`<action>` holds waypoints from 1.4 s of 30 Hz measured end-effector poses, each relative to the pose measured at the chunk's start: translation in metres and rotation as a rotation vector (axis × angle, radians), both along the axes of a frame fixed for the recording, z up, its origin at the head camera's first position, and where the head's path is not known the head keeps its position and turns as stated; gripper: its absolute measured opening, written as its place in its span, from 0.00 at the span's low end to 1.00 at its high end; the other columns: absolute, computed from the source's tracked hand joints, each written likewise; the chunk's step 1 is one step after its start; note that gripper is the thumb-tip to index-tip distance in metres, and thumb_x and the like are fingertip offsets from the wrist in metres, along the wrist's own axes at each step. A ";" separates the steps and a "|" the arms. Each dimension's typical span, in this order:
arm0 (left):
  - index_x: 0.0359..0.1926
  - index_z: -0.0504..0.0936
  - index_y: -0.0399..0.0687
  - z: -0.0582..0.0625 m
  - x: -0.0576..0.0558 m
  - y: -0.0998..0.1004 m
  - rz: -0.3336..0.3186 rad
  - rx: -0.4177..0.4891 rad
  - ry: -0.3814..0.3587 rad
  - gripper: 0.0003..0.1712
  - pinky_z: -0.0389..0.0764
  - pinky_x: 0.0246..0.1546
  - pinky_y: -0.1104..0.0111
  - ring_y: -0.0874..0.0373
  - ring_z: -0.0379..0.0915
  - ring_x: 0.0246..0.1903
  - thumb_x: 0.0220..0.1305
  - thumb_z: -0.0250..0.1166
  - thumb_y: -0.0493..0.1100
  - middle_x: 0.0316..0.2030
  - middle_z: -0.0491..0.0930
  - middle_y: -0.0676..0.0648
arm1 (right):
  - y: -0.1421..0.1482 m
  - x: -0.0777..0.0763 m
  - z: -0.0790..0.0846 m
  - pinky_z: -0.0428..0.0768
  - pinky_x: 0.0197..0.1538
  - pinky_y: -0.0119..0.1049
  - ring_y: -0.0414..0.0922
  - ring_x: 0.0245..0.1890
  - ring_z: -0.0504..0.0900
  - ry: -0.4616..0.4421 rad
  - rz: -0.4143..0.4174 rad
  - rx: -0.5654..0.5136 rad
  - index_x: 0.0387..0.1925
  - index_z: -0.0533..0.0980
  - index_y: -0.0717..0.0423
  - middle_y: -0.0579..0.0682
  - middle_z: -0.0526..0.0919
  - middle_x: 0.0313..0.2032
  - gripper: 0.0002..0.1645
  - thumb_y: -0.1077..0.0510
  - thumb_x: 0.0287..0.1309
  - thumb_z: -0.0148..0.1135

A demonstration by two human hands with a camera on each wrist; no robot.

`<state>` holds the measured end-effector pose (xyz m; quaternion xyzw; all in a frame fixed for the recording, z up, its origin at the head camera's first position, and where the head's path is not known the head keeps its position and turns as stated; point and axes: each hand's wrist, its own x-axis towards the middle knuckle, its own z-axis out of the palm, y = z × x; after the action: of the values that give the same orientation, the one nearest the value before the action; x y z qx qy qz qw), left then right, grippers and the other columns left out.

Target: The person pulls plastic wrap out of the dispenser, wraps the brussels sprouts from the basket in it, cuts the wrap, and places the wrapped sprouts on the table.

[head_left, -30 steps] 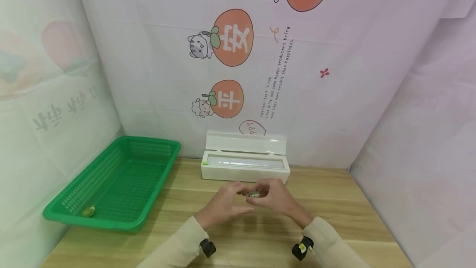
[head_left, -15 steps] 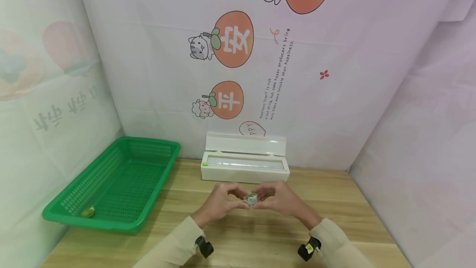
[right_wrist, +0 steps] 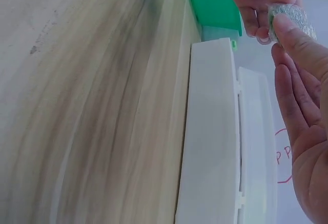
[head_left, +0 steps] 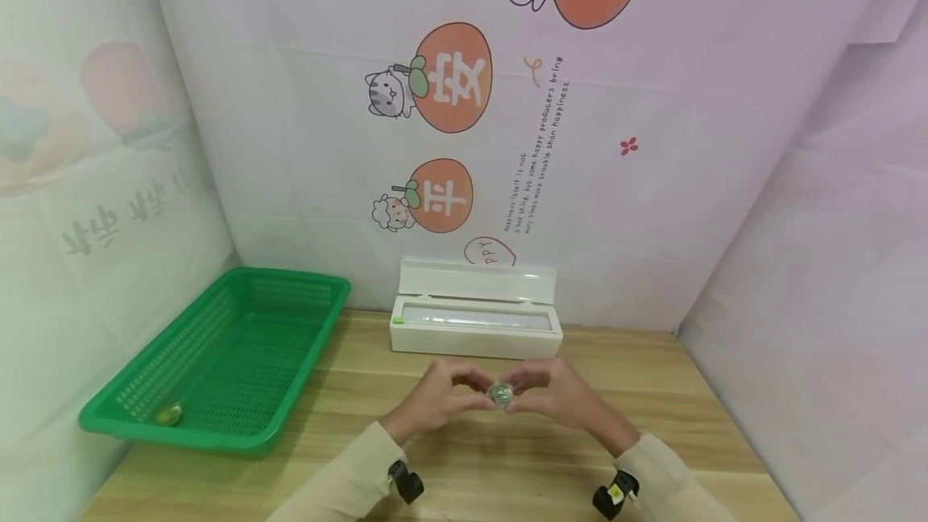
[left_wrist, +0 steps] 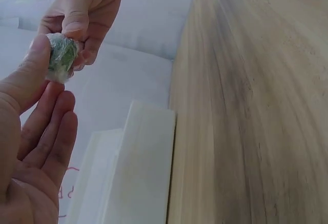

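A small round green item wrapped in clear cling film (head_left: 500,395) is held between both hands above the table. My left hand (head_left: 438,399) pinches its left side between thumb and fingertips, and my right hand (head_left: 558,397) pinches the right side. In the left wrist view the wrapped green item (left_wrist: 61,57) shows crinkled, shiny film. What lies inside the film is too small to name. Behind the hands stands a white cling film box (head_left: 474,341) with its lid (head_left: 478,282) raised.
At the left stands a green plastic basket (head_left: 290,409), with one small yellowish, shiny item (head_left: 168,414) in its near left corner. Printed cloth walls (head_left: 580,280) enclose the wooden table (head_left: 638,393) at the back and sides.
The wrapped item was mostly covered by the fingers; now it shows between both hands' fingertips. The hands have shifted slightly nearer and to the right, and the left fingers have closed onto it.
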<state>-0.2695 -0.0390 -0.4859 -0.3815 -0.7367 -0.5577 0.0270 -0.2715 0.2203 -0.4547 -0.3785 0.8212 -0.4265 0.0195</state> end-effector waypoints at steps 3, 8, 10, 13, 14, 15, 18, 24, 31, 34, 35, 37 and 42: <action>0.45 0.90 0.47 -0.004 0.000 0.008 0.080 -0.005 0.093 0.15 0.90 0.48 0.62 0.65 0.86 0.40 0.58 0.79 0.47 0.41 0.91 0.50 | 0.004 0.004 0.000 0.89 0.55 0.40 0.43 0.47 0.91 0.019 -0.066 0.035 0.56 0.84 0.55 0.53 0.91 0.52 0.27 0.52 0.57 0.80; 0.39 0.89 0.45 -0.011 0.001 0.026 0.255 0.004 0.214 0.15 0.89 0.42 0.68 0.65 0.86 0.36 0.54 0.81 0.46 0.37 0.91 0.50 | 0.006 0.012 -0.001 0.90 0.55 0.42 0.45 0.48 0.91 0.086 -0.216 0.090 0.57 0.83 0.57 0.52 0.90 0.53 0.31 0.49 0.55 0.82; 0.38 0.89 0.44 -0.011 0.002 0.035 0.287 0.023 0.221 0.14 0.88 0.41 0.72 0.65 0.86 0.35 0.54 0.81 0.46 0.36 0.91 0.49 | 0.007 0.016 -0.001 0.90 0.52 0.42 0.44 0.46 0.91 0.109 -0.244 0.090 0.55 0.84 0.56 0.51 0.91 0.50 0.27 0.50 0.56 0.81; 0.38 0.90 0.44 -0.012 0.002 0.048 0.276 0.056 0.206 0.12 0.87 0.40 0.75 0.66 0.86 0.35 0.56 0.80 0.45 0.36 0.92 0.49 | 0.011 0.019 -0.003 0.91 0.48 0.41 0.43 0.41 0.91 0.142 -0.282 0.072 0.50 0.85 0.53 0.48 0.92 0.45 0.22 0.52 0.55 0.81; 0.38 0.90 0.44 -0.011 0.003 0.053 0.264 0.061 0.193 0.11 0.87 0.40 0.75 0.66 0.86 0.36 0.57 0.79 0.44 0.37 0.92 0.48 | 0.014 0.019 -0.004 0.91 0.46 0.40 0.42 0.40 0.91 0.151 -0.298 0.066 0.49 0.86 0.52 0.47 0.92 0.43 0.21 0.52 0.55 0.81; 0.38 0.91 0.44 -0.012 0.002 0.057 0.251 0.062 0.182 0.10 0.87 0.40 0.76 0.67 0.86 0.36 0.59 0.79 0.44 0.37 0.92 0.48 | 0.018 0.019 -0.005 0.91 0.45 0.39 0.42 0.39 0.91 0.154 -0.311 0.059 0.48 0.85 0.51 0.46 0.92 0.41 0.20 0.52 0.55 0.81; 0.40 0.92 0.46 -0.013 0.001 0.068 0.206 0.037 0.133 0.08 0.87 0.40 0.76 0.70 0.85 0.36 0.62 0.77 0.43 0.38 0.92 0.49 | 0.031 0.019 -0.007 0.91 0.45 0.38 0.39 0.38 0.90 0.128 -0.333 0.058 0.47 0.85 0.48 0.44 0.92 0.39 0.18 0.51 0.55 0.81; 0.46 0.91 0.49 -0.018 -0.007 0.086 0.120 -0.068 0.009 0.11 0.85 0.44 0.78 0.75 0.83 0.38 0.67 0.74 0.48 0.42 0.92 0.53 | 0.059 0.016 -0.017 0.90 0.50 0.41 0.38 0.43 0.89 0.078 -0.332 0.088 0.50 0.85 0.44 0.42 0.91 0.45 0.20 0.48 0.58 0.79; 0.46 0.91 0.50 -0.030 -0.022 0.116 0.121 -0.135 -0.008 0.11 0.83 0.43 0.80 0.77 0.81 0.37 0.67 0.75 0.49 0.41 0.92 0.55 | 0.084 0.013 -0.033 0.90 0.54 0.46 0.39 0.46 0.90 0.083 -0.394 0.112 0.52 0.84 0.43 0.43 0.91 0.49 0.21 0.49 0.58 0.80; 0.44 0.91 0.48 -0.036 -0.026 0.132 0.154 -0.153 0.026 0.10 0.83 0.41 0.81 0.77 0.80 0.36 0.66 0.75 0.47 0.40 0.92 0.54 | 0.095 0.011 -0.039 0.89 0.55 0.50 0.44 0.47 0.90 0.074 -0.411 0.118 0.55 0.84 0.48 0.46 0.91 0.50 0.24 0.53 0.57 0.80; 0.43 0.91 0.47 -0.038 -0.027 0.138 0.165 -0.154 0.038 0.10 0.83 0.40 0.81 0.77 0.80 0.35 0.66 0.76 0.46 0.39 0.92 0.53 | 0.098 0.011 -0.041 0.89 0.55 0.51 0.46 0.48 0.90 0.069 -0.415 0.122 0.56 0.83 0.50 0.48 0.90 0.51 0.25 0.54 0.57 0.80; 0.42 0.92 0.46 -0.044 -0.029 0.149 0.194 -0.159 0.060 0.09 0.82 0.38 0.83 0.78 0.80 0.34 0.65 0.76 0.45 0.38 0.92 0.53 | 0.105 0.009 -0.045 0.89 0.55 0.52 0.49 0.48 0.90 0.059 -0.422 0.125 0.56 0.83 0.54 0.50 0.90 0.51 0.27 0.56 0.55 0.80; 0.40 0.92 0.45 -0.058 -0.031 0.173 0.236 -0.174 0.072 0.07 0.79 0.35 0.87 0.78 0.80 0.32 0.63 0.78 0.43 0.37 0.92 0.52 | 0.120 0.006 -0.054 0.89 0.55 0.51 0.51 0.49 0.90 0.035 -0.457 0.175 0.56 0.83 0.55 0.52 0.90 0.51 0.27 0.57 0.54 0.81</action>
<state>-0.3007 0.1341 -0.5436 -0.3129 -0.8205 -0.4706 0.0856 -0.2659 0.3405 -0.5092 -0.1871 0.9196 -0.3404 -0.0593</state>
